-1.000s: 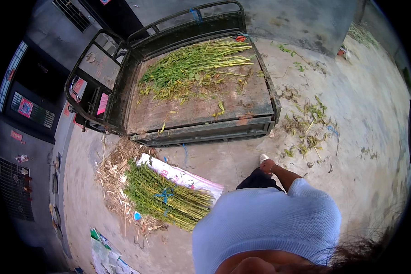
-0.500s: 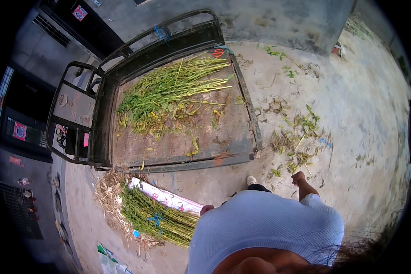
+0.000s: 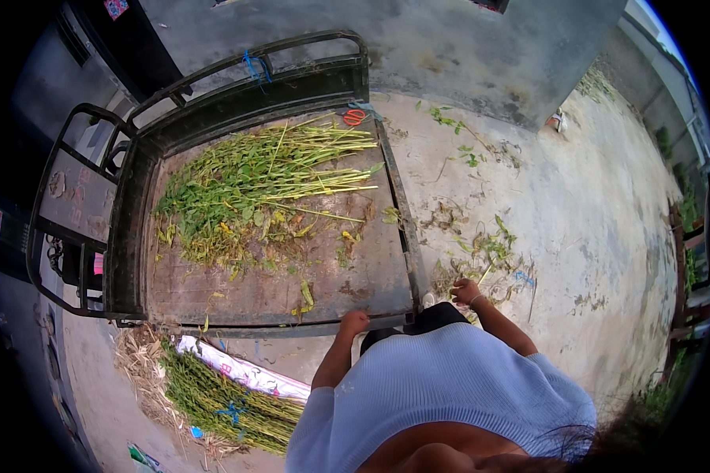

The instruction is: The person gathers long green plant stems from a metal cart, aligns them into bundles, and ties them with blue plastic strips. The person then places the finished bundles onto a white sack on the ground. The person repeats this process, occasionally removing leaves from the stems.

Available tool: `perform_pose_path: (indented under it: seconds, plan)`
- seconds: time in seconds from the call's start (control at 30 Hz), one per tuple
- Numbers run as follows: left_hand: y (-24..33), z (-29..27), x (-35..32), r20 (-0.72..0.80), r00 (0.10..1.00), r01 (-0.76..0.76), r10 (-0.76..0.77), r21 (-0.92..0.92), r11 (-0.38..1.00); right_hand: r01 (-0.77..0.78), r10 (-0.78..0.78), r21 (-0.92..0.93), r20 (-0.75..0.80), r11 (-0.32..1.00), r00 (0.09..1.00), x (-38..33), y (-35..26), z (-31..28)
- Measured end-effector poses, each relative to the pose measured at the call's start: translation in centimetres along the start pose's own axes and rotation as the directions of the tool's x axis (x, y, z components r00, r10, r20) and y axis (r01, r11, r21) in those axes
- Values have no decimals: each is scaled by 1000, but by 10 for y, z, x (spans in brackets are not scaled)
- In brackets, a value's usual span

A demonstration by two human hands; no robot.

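Green stalks (image 3: 252, 185), on cart bed (image 3: 237, 298), beyond left fingers (image 3: 355, 318)

Your left forearm (image 3: 335, 356) reaches forward and slightly inward, ending in a left hand (image 3: 354, 322) with its fingers folded in. Your right forearm (image 3: 503, 325) angles inward across your front, the right hand (image 3: 465, 291) loosely curled, a little farther ahead and well apart from the left.

Person (image 3: 442, 370) now closer to cart (image 3: 229, 292). Left hand (image 3: 355, 322), hidden 1 second ago, now out by cart's near edge; can't tell if touching. Right hand (image 3: 465, 292), swung out wide 0.5 seconds ago, now back in, near cart's corner. Tied green bundle (image 3: 205, 390) lower in view.
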State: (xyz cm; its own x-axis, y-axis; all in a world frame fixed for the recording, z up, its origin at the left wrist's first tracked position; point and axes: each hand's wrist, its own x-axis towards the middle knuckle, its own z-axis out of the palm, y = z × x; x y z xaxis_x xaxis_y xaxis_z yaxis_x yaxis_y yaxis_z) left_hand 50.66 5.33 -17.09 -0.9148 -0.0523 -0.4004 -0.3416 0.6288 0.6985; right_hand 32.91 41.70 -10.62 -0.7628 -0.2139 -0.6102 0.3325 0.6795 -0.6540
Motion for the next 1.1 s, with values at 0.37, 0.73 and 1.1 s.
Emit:
perform_pose_path:
  seconds: [0.37,0.73,1.1]
  plan:
    - [62,-51,73,-799,546,345,-252,-60,937,504,-526,-593,153,628,836,263,-175,64]
    - [195,122,29,-365,351,720,-863,-484,497,532,-384,-402,394,746,835,360,-205,0]
    - [198,58,148,-249,357,467,-900,-787,403,257,-132,-825,221,503,966,566,-339,-186]
